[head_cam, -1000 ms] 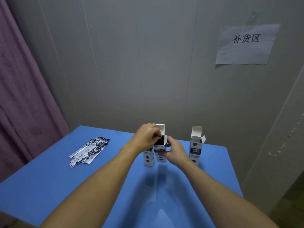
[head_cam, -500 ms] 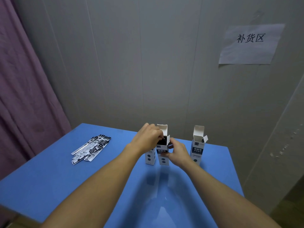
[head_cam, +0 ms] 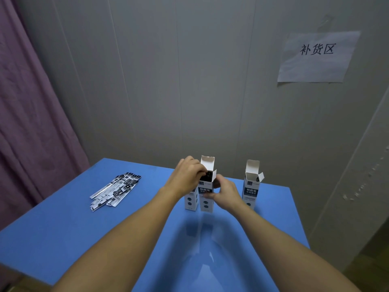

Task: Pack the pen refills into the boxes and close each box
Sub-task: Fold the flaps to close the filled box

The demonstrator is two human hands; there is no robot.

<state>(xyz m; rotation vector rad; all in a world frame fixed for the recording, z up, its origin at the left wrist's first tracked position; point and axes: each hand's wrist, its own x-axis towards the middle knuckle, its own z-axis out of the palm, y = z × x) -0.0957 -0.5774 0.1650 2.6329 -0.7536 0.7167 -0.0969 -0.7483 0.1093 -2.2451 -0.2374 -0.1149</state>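
Gripping fingers [head_cam: 202, 171] around box [head_cam: 206, 194]

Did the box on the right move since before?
No. The right box stands in the same spot near the table's far right corner, the same gap from the middle box.

Single head-worn view looks forward and down, near the table [head_cam: 63, 239].

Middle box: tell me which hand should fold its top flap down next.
Left, probably. The left hand is already at the open mouth of the middle box, right beside its upright top flap. The right hand grips the box's body lower down, steadying it.
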